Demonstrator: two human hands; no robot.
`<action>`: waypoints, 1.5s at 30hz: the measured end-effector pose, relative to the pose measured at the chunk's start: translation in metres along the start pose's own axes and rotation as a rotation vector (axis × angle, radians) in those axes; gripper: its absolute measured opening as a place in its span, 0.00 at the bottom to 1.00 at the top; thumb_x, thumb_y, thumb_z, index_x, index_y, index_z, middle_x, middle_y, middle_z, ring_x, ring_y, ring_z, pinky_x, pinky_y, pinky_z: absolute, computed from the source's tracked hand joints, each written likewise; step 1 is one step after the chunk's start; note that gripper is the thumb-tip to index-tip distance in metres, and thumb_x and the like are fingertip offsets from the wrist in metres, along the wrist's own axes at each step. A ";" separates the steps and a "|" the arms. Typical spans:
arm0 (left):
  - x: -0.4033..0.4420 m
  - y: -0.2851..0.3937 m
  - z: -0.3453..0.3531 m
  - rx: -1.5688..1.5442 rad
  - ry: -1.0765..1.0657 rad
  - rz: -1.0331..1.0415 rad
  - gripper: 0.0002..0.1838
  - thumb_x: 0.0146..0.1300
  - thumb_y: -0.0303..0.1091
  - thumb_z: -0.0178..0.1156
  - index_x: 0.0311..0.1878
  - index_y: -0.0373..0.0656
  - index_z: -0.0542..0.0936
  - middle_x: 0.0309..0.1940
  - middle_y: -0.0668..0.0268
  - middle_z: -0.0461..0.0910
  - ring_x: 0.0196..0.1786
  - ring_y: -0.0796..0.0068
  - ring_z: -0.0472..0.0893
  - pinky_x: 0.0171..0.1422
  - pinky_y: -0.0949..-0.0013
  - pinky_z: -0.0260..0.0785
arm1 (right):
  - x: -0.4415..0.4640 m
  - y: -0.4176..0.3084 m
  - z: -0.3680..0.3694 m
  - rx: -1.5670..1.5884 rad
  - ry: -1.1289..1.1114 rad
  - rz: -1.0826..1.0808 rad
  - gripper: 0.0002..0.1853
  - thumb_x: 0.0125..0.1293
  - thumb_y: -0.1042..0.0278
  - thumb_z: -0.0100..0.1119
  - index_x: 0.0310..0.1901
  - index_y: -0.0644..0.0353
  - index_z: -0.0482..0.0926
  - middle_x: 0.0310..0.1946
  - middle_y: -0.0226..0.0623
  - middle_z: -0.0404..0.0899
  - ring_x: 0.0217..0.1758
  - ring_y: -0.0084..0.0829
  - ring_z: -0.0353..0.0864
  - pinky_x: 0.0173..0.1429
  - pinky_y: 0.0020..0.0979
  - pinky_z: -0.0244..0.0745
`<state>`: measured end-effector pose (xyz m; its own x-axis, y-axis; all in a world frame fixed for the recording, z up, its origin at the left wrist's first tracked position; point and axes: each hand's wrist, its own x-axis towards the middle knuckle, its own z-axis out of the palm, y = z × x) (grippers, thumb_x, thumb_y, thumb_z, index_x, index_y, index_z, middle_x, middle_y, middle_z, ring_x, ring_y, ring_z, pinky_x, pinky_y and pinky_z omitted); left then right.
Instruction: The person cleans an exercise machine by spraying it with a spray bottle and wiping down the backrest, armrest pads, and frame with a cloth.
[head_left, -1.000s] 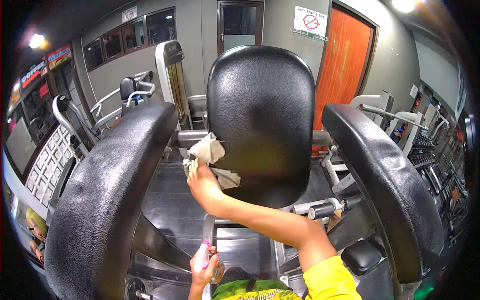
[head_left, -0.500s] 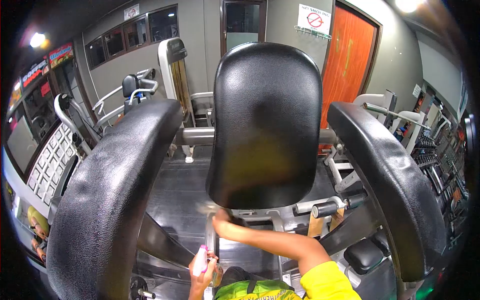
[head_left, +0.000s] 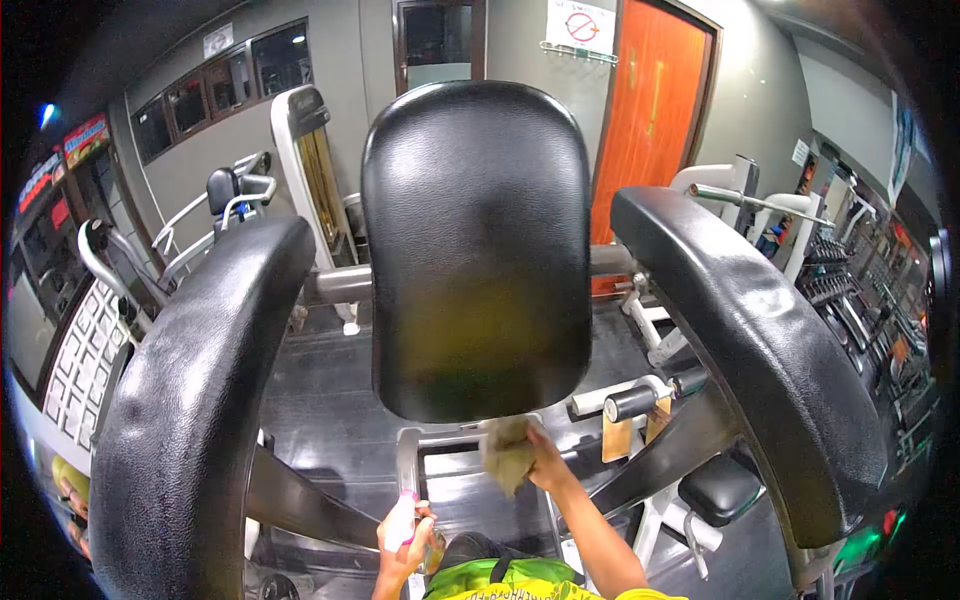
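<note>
My left hand (head_left: 395, 560) is low in front of me, its fingers wrapped round a spray bottle (head_left: 401, 522) with a white and pink top; part of the bottle's clear body shows below the fingers. In my right hand (head_left: 545, 463) is a crumpled greyish-green cloth (head_left: 508, 458), hanging just under the lower edge of the black padded backrest (head_left: 478, 250). Whether the cloth touches the pad or the metal frame bar (head_left: 450, 437) behind it, I cannot tell.
Long black arm pads flank me, one on the left (head_left: 190, 390) and one on the right (head_left: 750, 340). Beyond stand a white weight machine (head_left: 300, 150), an orange door (head_left: 655, 110) and a dumbbell rack (head_left: 835, 265). A small black seat (head_left: 718, 488) sits low at right.
My right hand has swung from the left to the right below the backrest, carrying the cloth. The view has turned slightly right; my left hand still holds the spray bottle.
</note>
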<state>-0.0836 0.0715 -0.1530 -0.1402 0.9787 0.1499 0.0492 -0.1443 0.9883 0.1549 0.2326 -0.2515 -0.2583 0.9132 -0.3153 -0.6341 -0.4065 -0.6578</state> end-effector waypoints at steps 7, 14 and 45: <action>-0.001 0.003 0.002 0.008 -0.049 0.049 0.12 0.60 0.20 0.57 0.47 0.29 0.74 0.31 0.60 0.79 0.26 0.80 0.77 0.30 0.77 0.69 | -0.016 -0.087 0.053 0.108 0.333 -0.765 0.25 0.74 0.51 0.41 0.63 0.60 0.67 0.54 0.34 0.75 0.55 0.30 0.73 0.62 0.29 0.63; -0.011 0.001 -0.007 0.008 0.002 0.006 0.11 0.60 0.20 0.57 0.46 0.29 0.73 0.32 0.59 0.79 0.26 0.80 0.77 0.30 0.76 0.70 | -0.008 -0.163 0.075 -0.831 0.301 -0.998 0.22 0.74 0.60 0.43 0.59 0.70 0.70 0.56 0.46 0.74 0.60 0.37 0.71 0.66 0.32 0.59; 0.006 0.018 0.011 0.017 -0.106 0.165 0.10 0.60 0.17 0.54 0.45 0.29 0.73 0.31 0.60 0.78 0.24 0.79 0.77 0.28 0.76 0.70 | -0.018 -0.179 0.181 -1.409 0.480 -1.647 0.13 0.63 0.72 0.56 0.49 0.62 0.78 0.55 0.59 0.70 0.63 0.62 0.65 0.64 0.50 0.63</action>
<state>-0.0725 0.0766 -0.1343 -0.0244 0.9520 0.3051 0.0794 -0.3024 0.9499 0.1416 0.2942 -0.0045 0.0780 0.3853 0.9195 0.7962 0.5310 -0.2900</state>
